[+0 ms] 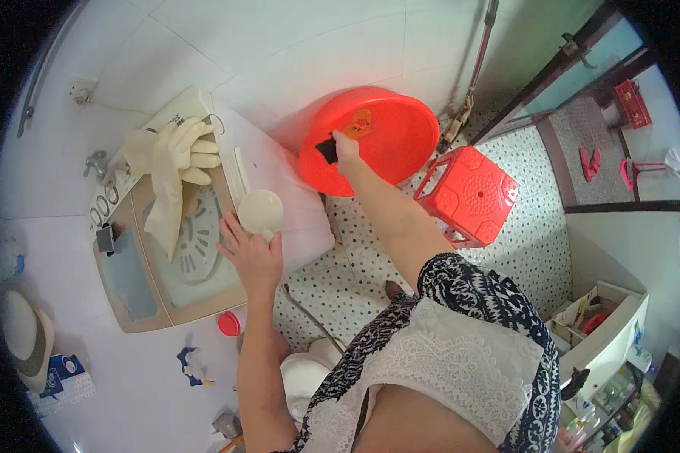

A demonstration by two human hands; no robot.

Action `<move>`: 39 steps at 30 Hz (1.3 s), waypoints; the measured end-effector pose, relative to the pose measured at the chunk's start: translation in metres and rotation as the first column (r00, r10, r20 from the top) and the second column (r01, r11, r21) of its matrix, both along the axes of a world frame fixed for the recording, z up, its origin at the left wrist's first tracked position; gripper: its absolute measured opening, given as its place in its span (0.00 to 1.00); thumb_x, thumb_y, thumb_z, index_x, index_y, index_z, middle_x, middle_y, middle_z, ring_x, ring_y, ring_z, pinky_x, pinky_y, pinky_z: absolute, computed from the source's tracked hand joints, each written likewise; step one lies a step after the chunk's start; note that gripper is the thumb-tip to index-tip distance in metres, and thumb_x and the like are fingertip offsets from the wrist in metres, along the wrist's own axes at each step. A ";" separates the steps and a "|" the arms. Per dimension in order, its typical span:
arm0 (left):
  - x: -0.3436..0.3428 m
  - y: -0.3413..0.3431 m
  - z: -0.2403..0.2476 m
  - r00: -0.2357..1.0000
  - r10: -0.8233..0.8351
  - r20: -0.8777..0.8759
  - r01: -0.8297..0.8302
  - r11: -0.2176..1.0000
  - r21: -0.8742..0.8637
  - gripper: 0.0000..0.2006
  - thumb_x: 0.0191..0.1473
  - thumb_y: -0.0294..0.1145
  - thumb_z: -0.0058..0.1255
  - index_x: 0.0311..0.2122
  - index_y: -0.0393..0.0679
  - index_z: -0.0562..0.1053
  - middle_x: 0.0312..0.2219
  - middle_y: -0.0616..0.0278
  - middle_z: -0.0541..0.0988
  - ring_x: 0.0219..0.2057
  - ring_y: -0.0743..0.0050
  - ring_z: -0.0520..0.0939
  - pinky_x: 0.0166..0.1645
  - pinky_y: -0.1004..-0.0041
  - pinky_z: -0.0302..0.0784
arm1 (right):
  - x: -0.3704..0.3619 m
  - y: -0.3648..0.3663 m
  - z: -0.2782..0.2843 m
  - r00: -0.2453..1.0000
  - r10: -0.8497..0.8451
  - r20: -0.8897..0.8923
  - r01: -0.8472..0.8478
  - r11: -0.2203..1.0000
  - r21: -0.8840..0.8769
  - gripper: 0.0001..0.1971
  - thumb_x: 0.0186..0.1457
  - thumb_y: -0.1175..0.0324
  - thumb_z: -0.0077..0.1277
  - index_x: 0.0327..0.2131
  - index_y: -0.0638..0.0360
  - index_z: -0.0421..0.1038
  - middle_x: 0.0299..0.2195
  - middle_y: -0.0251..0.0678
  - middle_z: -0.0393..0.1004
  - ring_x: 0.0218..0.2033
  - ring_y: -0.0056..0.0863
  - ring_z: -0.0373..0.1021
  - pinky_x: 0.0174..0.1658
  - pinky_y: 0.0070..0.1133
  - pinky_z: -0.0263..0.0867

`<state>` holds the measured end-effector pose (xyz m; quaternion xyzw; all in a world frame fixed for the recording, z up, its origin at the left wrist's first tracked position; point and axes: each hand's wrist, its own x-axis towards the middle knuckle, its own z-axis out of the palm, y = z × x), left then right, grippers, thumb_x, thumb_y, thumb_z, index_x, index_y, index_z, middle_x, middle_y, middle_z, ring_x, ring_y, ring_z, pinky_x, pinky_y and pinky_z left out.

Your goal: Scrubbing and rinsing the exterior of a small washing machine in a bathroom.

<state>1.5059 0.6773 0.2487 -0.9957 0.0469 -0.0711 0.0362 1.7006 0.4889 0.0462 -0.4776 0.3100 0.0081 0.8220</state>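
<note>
My right hand reaches over a large red basin that leans against the wall. It is closed on a small dark block-like thing, whose kind I cannot make out. An orange-brown patch shows inside the basin. My left hand lies at the front edge of a twin-tub washing machine, fingers apart. Between its index finger and thumb sits a round cream cup-like thing with a short stub; whether the palm covers a handle is hidden. Cream rubber gloves drape over the machine's lid.
A red plastic stool stands right of the basin on the dotted tile floor. Behind it a long pole leans on the wall, beside an open door. A red-capped jar and a white toilet are near my left arm.
</note>
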 end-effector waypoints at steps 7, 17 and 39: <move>0.026 -0.006 -0.005 1.000 0.011 0.004 -0.011 0.998 -0.054 0.19 0.44 0.42 0.50 0.25 0.30 0.72 0.58 0.39 0.47 0.60 0.40 0.45 0.57 0.39 0.40 | 0.088 -0.060 -0.030 0.978 -0.203 -0.058 0.211 0.936 0.283 0.23 0.45 0.45 0.53 0.36 0.52 0.66 0.28 0.32 0.71 0.25 0.30 0.69 0.27 0.30 0.67; 0.036 0.013 0.005 0.998 0.037 -0.055 -0.042 0.994 -0.105 0.22 0.41 0.41 0.52 0.30 0.26 0.72 0.58 0.41 0.46 0.60 0.43 0.44 0.58 0.40 0.38 | 0.119 -0.090 -0.063 0.992 0.076 -0.100 -0.021 0.885 0.465 0.22 0.53 0.50 0.46 0.42 0.57 0.64 0.42 0.42 0.70 0.36 0.39 0.71 0.35 0.40 0.70; -0.051 0.102 -0.006 0.997 0.021 0.075 -0.010 0.990 -0.139 0.22 0.42 0.42 0.51 0.35 0.28 0.72 0.58 0.45 0.50 0.60 0.49 0.47 0.58 0.42 0.42 | 0.015 0.014 0.034 0.991 -0.049 0.123 -0.019 0.867 0.498 0.14 0.46 0.68 0.41 0.38 0.62 0.65 0.40 0.42 0.70 0.41 0.42 0.68 0.46 0.41 0.65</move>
